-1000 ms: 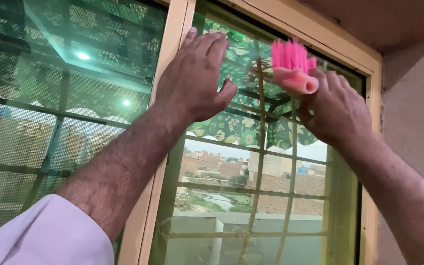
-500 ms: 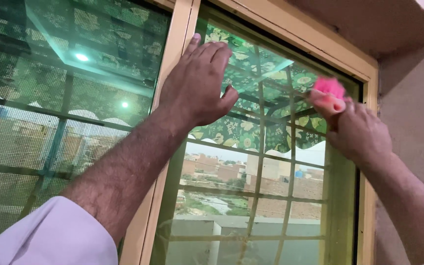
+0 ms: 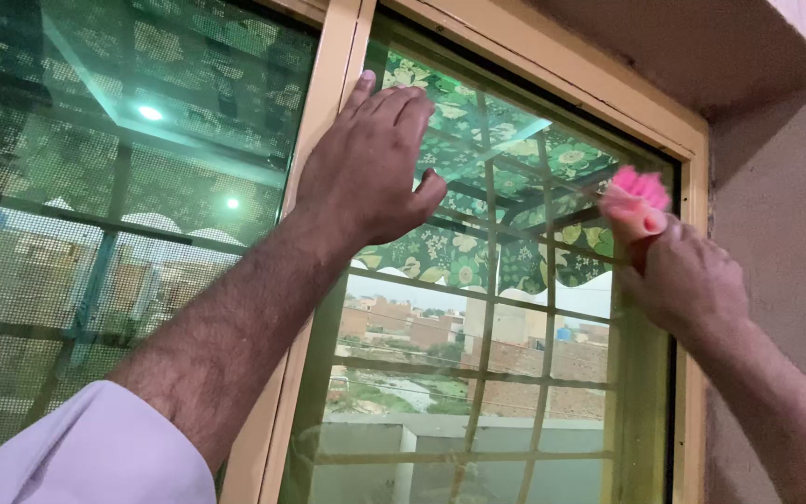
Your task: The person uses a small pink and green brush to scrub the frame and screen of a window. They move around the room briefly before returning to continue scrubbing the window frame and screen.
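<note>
A tall window pane [image 3: 478,308] in a tan frame [image 3: 328,112] fills the view, with a mesh screen [image 3: 95,233] to its left. The left hand [image 3: 366,159] lies flat on pane and frame, fingers apart and holding nothing. The right hand [image 3: 687,280], fingers clamped on a pink brush [image 3: 636,201], is far nearer it; the brush points up-left, its bristles at the glass by the pane's right edge.

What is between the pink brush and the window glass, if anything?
Nothing visible. The right hand holds the pink brush with its bristles against the glass pane. The left hand lies flat apart from it, near the frame.
</note>
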